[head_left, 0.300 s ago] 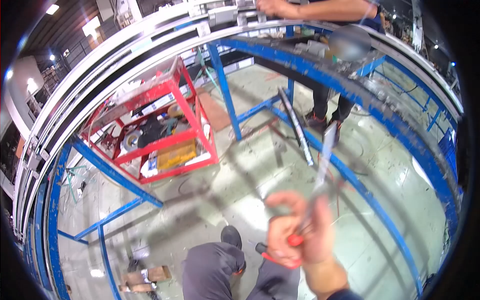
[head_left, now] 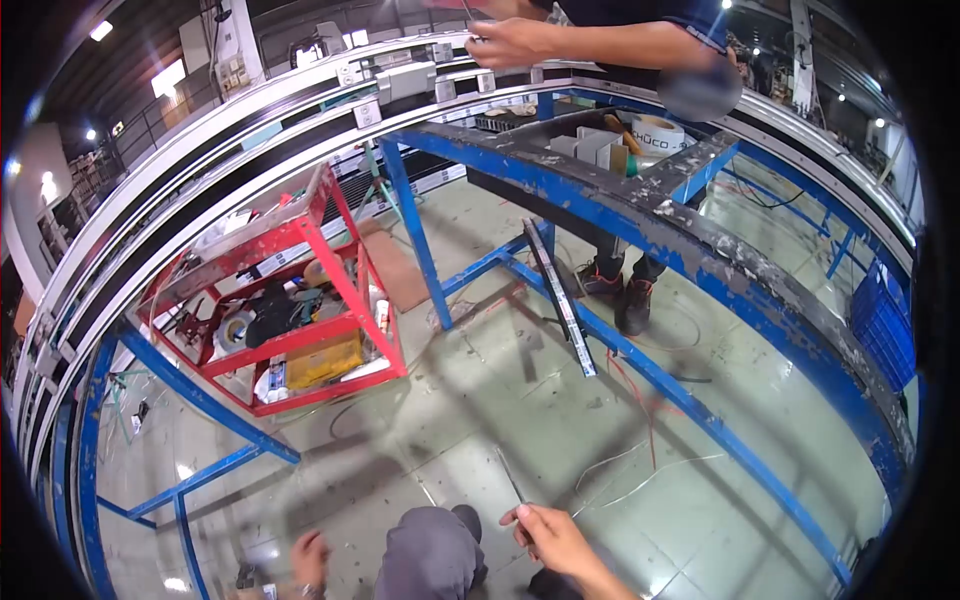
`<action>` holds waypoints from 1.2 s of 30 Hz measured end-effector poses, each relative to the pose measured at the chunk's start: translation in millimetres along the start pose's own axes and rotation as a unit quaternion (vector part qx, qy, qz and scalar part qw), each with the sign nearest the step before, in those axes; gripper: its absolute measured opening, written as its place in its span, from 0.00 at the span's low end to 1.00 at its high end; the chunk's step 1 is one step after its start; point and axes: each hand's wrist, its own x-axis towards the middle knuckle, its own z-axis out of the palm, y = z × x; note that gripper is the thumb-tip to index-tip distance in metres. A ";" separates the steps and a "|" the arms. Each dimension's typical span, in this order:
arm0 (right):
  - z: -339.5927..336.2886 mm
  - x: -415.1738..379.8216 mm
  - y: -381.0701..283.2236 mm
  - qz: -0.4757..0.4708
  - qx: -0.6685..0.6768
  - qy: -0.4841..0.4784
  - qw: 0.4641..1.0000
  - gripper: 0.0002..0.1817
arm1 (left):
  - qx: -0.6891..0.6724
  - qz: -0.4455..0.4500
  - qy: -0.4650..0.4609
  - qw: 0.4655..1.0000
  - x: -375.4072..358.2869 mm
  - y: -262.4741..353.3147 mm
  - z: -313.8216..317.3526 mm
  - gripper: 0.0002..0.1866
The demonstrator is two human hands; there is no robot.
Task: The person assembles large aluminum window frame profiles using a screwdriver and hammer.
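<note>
My right hand (head_left: 550,535) is closed on a thin metal rod (head_left: 510,476), which looks like a screwdriver shaft. It points up and away from the fingers over the floor; any handle is hidden in the grip. Low on the left, my left hand (head_left: 310,558) hangs beside my knee with loosely bent fingers and nothing visible in it. Both hands are low, apart from the blue frame (head_left: 700,410) and the long silver aluminium profiles (head_left: 230,165) lying across it.
A red cart (head_left: 300,235) with tools and tape stands ahead left. Across the profiles, a co-worker's hand (head_left: 510,43) works near metal fittings. A dark strip (head_left: 560,300) leans on the blue lower rail. A blue crate (head_left: 885,325) sits far right; hoses (head_left: 650,425) lie on the floor.
My right hand has dropped down and left from in front of me, and the red-handled tool seen there no longer shows its handle. My left hand now shows at lower left. The view has tilted up.
</note>
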 end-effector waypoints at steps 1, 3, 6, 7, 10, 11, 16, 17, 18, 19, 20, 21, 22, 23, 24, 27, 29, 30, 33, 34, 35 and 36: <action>-5.8 1.7 -3.0 0.005 -0.047 0.022 0.999 0.25 | -0.008 0.042 -0.070 0.997 -4.8 78.8 73.9 0.15; -11.6 -0.5 -34.4 0.015 -0.097 0.038 0.994 0.24 | 0.062 0.118 -0.246 0.960 -5.5 190.9 165.3 0.18; -19.4 13.8 -55.9 0.007 -0.138 0.042 0.990 0.18 | 0.044 0.285 -0.484 0.826 -32.0 318.9 242.6 0.17; -17.6 17.2 -63.5 0.012 -0.128 0.040 0.991 0.17 | 0.042 0.264 -0.545 0.795 -38.4 352.7 259.9 0.16; -6.4 26.4 -135.6 0.003 -0.030 0.080 0.996 0.17 | -0.020 0.177 -0.596 0.783 -37.8 418.7 274.1 0.13; 0.7 29.6 -156.4 -0.046 -0.026 0.116 0.992 0.16 | -0.051 0.144 -0.592 0.792 -34.2 438.3 274.5 0.12; 23.6 79.5 -279.3 -0.157 0.006 0.170 0.973 0.19 | -0.140 0.115 -0.450 0.875 19.9 577.0 259.4 0.12; 13.7 92.5 -297.1 -0.145 -0.001 0.123 0.982 0.22 | -0.142 0.120 -0.427 0.885 31.0 605.8 256.7 0.12; 15.2 109.1 -319.8 -0.141 0.042 0.115 0.982 0.21 | -0.142 0.125 -0.405 0.894 40.7 635.5 252.4 0.13; 19.3 127.4 -344.7 -0.137 0.085 0.109 0.981 0.21 | -0.141 0.130 -0.384 0.903 50.1 665.7 247.3 0.14; 22.5 145.4 -372.3 -0.135 0.127 0.104 0.977 0.20 | -0.110 0.165 -0.345 0.917 59.7 698.4 241.2 0.14; 26.0 162.7 -401.9 -0.115 0.154 0.106 0.976 0.20 | -0.044 0.232 -0.297 0.925 79.7 714.3 232.5 0.14; 30.4 179.2 -428.7 -0.094 0.181 0.108 0.973 0.19 | 0.056 0.388 -0.143 0.909 101.0 734.8 224.0 0.13; 33.7 194.3 -451.2 -0.080 0.197 0.104 0.972 0.19 | 0.146 0.526 -0.002 0.838 123.6 767.6 212.4 0.10; 36.7 208.4 -470.9 -0.069 0.213 0.098 0.970 0.19 | 0.153 0.534 0.053 0.830 136.1 798.1 207.2 0.09; 46.0 233.3 -505.6 -0.038 0.258 0.090 0.961 0.19 | 0.362 0.608 -0.008 0.707 186.5 851.9 190.7 0.22; 48.0 243.5 -515.8 -0.021 0.290 0.083 0.953 0.18 | 0.411 0.587 -0.074 0.694 215.5 845.4 199.3 0.35; 46.9 246.6 -517.9 -0.013 0.298 0.074 0.952 0.18 | 0.428 0.550 -0.119 0.708 222.8 840.7 204.8 0.40; 39.9 252.3 -515.2 0.025 0.361 0.036 0.931 0.19 | 0.467 0.518 -0.082 0.711 221.4 835.2 213.9 0.41; 34.1 253.9 -513.5 0.043 0.404 0.015 0.914 0.19 | 0.467 0.511 -0.081 0.717 219.4 836.5 215.0 0.41; 27.4 256.2 -511.5 0.060 0.444 -0.007 0.894 0.19 | 0.482 0.489 -0.090 0.721 214.6 840.5 214.9 0.41; 20.5 259.6 -506.9 0.087 0.510 -0.039 0.855 0.19 | 0.482 0.493 -0.090 0.719 214.3 841.3 215.7 0.41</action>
